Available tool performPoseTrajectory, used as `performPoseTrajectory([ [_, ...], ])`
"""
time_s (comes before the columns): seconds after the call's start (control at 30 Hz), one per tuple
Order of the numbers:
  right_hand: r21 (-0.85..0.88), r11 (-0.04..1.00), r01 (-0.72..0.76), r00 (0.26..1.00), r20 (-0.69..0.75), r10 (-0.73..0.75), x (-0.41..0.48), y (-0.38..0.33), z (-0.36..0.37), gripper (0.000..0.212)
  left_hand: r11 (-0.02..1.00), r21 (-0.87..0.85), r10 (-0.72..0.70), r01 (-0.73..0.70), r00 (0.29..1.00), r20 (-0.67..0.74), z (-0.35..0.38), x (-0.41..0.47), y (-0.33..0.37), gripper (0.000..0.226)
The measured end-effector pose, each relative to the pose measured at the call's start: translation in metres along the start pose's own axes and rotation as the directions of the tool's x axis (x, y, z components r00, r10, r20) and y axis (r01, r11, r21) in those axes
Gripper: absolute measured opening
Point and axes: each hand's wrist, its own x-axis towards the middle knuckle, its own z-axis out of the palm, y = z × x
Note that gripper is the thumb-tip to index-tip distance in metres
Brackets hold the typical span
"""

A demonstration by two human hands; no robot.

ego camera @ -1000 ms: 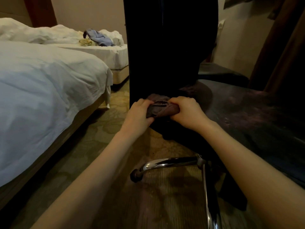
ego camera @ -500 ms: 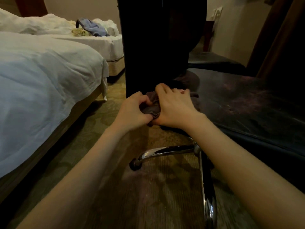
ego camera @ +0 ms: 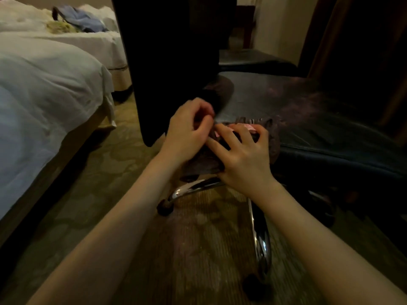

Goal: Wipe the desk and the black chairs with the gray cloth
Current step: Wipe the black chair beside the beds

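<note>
The gray cloth (ego camera: 272, 139) lies bunched on the front left edge of the black chair's seat (ego camera: 330, 115) and hangs a little over it. My right hand (ego camera: 242, 157) covers the cloth, its spread fingers bent into the fabric. Just left of it, my left hand (ego camera: 187, 130) is blurred, its curled fingers pinching the cloth's near edge. The chair's tall black back (ego camera: 171, 51) rises behind my hands. No desk is in view.
The chair's chrome legs (ego camera: 261, 234) with black castors spread over the patterned carpet below my arms. A white bed (ego camera: 44, 95) fills the left side, with a second bed (ego camera: 66, 38) carrying a blue garment behind it. Another dark seat (ego camera: 253, 60) stands at the back right.
Both hands have shifted with the cloth from the base of the chair back to the seat's front edge. My right hand's fingers have spread out over the cloth.
</note>
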Motion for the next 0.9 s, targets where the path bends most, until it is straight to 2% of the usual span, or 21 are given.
performPoseTrajectory([
  [0.07,0.011,1.000,-0.017,1.000,-0.013,0.017,-0.005,0.002,-0.004,0.042,1.000,-0.007,0.026,-0.026,0.996,0.086,0.014,0.000,0.011,0.027],
  [0.1,0.008,1.000,-0.012,1.000,-0.015,0.012,-0.008,0.003,-0.005,0.043,0.997,-0.073,0.004,0.003,0.996,0.086,0.019,0.000,0.011,0.030],
  [0.13,-0.004,1.000,-0.001,1.000,-0.013,0.001,-0.012,0.005,-0.007,0.045,0.981,-0.180,-0.055,0.066,0.997,0.062,0.022,0.000,0.007,0.030],
  [0.2,-0.027,0.999,0.025,1.000,-0.013,-0.025,-0.019,0.009,-0.009,0.049,0.886,-0.417,-0.216,0.204,0.976,0.019,0.025,-0.002,-0.007,0.029],
  [0.23,-0.030,0.999,0.030,0.999,-0.016,-0.030,-0.021,0.011,-0.010,0.050,0.851,-0.473,-0.258,0.229,0.966,0.004,0.028,-0.003,-0.015,0.028],
  [0.27,-0.023,0.999,0.035,0.999,-0.017,-0.035,-0.022,0.013,-0.011,0.049,0.861,-0.461,-0.252,0.214,0.967,-0.022,0.029,-0.005,-0.021,0.027],
  [0.37,-0.015,0.996,0.089,0.996,0.003,-0.089,-0.021,0.025,-0.015,0.050,0.945,-0.322,-0.103,0.056,0.986,-0.130,0.040,-0.010,-0.025,0.033],
  [0.47,-0.012,0.991,0.136,0.990,0.037,-0.135,-0.021,0.035,-0.017,0.054,0.972,-0.231,-0.075,0.033,0.982,-0.175,0.046,-0.009,-0.029,0.039],
  [0.57,-0.034,0.990,0.138,0.989,0.068,-0.135,-0.020,0.038,-0.016,0.058,0.986,-0.166,-0.031,0.003,0.986,-0.163,0.045,-0.008,-0.031,0.040],
  [0.73,-0.031,0.983,0.182,0.980,0.084,-0.179,-0.018,0.046,-0.026,0.059,0.998,-0.060,-0.043,0.035,0.990,-0.132,0.040,-0.009,-0.022,0.052],
  [0.83,-0.029,0.988,0.152,0.988,0.038,-0.150,-0.036,0.069,-0.038,0.056,0.999,0.009,-0.038,0.039,0.993,-0.109,0.036,-0.009,-0.022,0.051],
  [0.9,-0.043,0.989,0.139,0.990,0.019,-0.139,-0.056,0.090,-0.050,0.051,0.995,0.061,-0.069,0.075,0.993,-0.100,0.038,-0.010,-0.017,0.041],
])
